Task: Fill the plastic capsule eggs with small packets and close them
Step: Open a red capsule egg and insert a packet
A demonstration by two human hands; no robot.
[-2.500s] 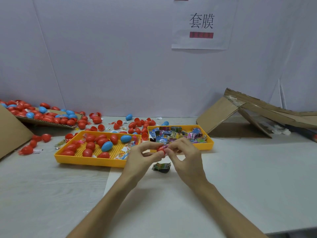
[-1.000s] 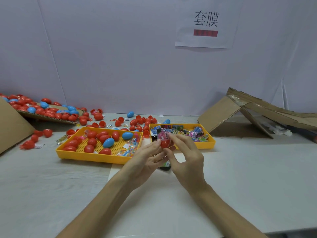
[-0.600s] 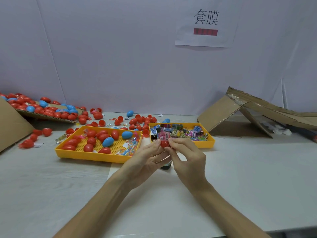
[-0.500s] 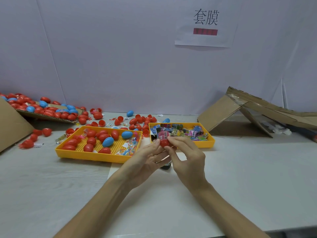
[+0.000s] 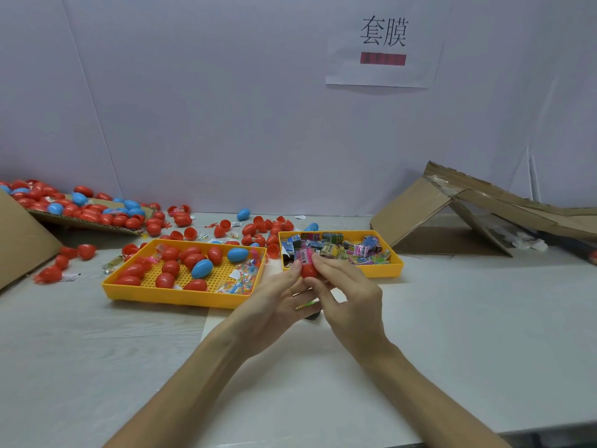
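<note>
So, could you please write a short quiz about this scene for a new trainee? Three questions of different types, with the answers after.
1. True or false: the pink packet is fully inside the red egg half.
2. How many blue eggs lie in the left tray?
3. The red egg half is held by: A) one hand; B) both hands; C) no hand.
Key: 1 false, it sticks out on top. 2 two. 3 B, the left hand and the right hand pinch it.
</note>
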